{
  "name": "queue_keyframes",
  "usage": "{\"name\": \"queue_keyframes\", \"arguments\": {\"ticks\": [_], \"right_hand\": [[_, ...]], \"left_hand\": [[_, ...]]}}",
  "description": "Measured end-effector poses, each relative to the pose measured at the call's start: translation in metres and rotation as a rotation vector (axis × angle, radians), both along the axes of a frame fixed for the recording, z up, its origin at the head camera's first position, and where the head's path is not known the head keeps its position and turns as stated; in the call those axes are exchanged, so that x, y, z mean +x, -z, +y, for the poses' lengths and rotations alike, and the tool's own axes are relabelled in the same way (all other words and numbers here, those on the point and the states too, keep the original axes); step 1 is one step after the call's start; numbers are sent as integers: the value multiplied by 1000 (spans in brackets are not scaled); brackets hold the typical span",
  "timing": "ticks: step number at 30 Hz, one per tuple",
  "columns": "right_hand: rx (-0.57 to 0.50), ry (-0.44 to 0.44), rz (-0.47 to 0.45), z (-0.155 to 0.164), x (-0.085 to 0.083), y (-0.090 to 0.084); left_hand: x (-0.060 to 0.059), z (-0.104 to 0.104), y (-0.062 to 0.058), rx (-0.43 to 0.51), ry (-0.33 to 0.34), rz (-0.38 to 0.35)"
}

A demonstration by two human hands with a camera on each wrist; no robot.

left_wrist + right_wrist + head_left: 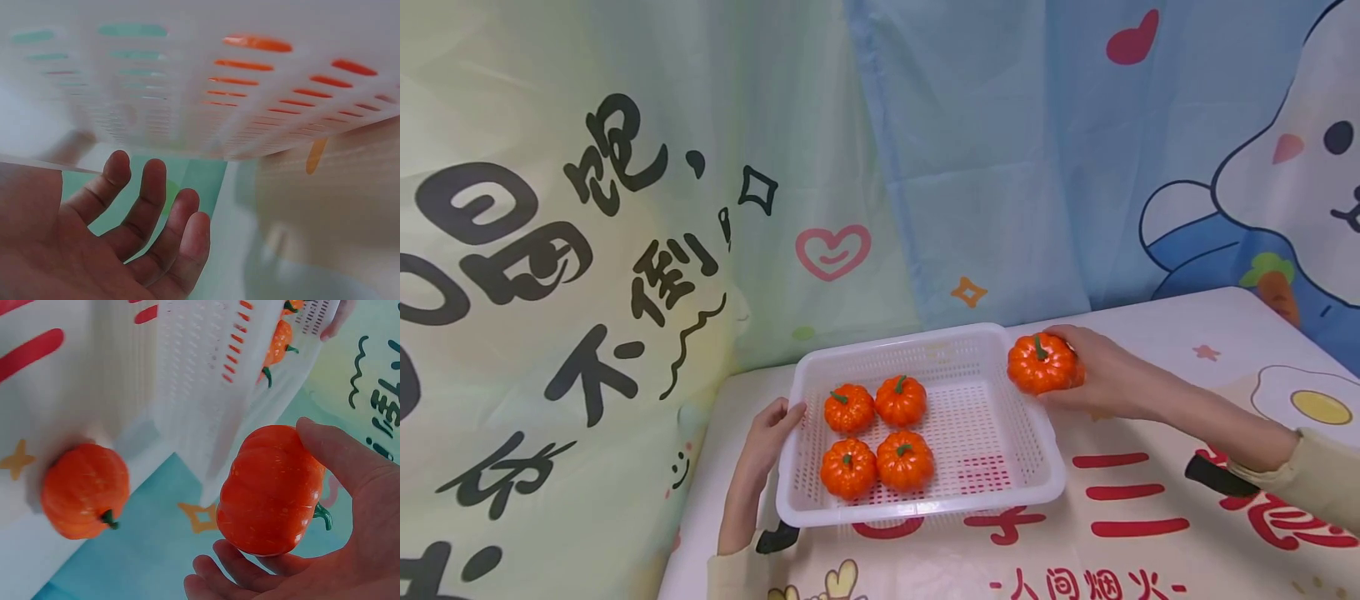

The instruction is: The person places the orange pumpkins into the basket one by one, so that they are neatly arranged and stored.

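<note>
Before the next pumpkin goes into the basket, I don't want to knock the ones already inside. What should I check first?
1. Grip on the held pumpkin: ok. The right hand curls its thumb and fingers round it.
2. Basket steadied: ok. The left hand rests at its left rim.
3. Free room inside: ok. The four pumpkins cluster on the left, and the right half is bare.
4. Held pumpkin over the free room: not ok. It sits at the far right corner of the rim.
5. Nothing left outside: not ok. A loose pumpkin lies beside the basket wall, seen only in the right wrist view.
</note>
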State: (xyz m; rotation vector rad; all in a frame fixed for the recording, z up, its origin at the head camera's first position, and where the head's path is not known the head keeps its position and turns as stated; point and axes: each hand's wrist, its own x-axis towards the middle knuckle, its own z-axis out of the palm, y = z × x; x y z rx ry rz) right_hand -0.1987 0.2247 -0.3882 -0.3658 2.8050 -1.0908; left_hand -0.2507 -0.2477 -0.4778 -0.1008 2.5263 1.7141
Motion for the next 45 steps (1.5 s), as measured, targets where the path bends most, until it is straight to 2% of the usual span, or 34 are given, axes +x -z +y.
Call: {"name": "queue_keyframes", "arguments": {"ticks": [5,8,9,11,17,19,26,29,32,36,42,45], "right_hand": [[21,-31,21,-16,-7,-9],[42,-48,29,-25,-12,-14],[46,-56,30,-28,-14,-16],[54,-70,30,-34,-17,-19],[37,-102,14,-46,-28,-21],[18,-106,5,-50,-32,-20],[-45,-130,-17,-61,-41,-16],[-79,-139,-53,-67,-44,-13],[-60,-141,-67,-72,-47,-10],[0,-133,-70,-81,-54,-4],[65,-118,-113,-95,-61,8],[99,-94,-109,-101,-63,15]], "left_hand": [[3,2,-7,2,11,-5],[3,2,-7,-1,9,-6],[1,0,-3,-3,3,-4],[1,0,-2,-8,-3,1],[2,2,-4,-9,-11,-12],[3,3,-8,0,-9,-19],[16,14,-35,-4,15,-11],[18,15,-38,-6,7,-7],[19,16,-40,-10,11,-5],[16,13,-35,-4,15,-14],[3,4,-10,12,-6,-19],[1,2,-3,8,-18,-5]]}}
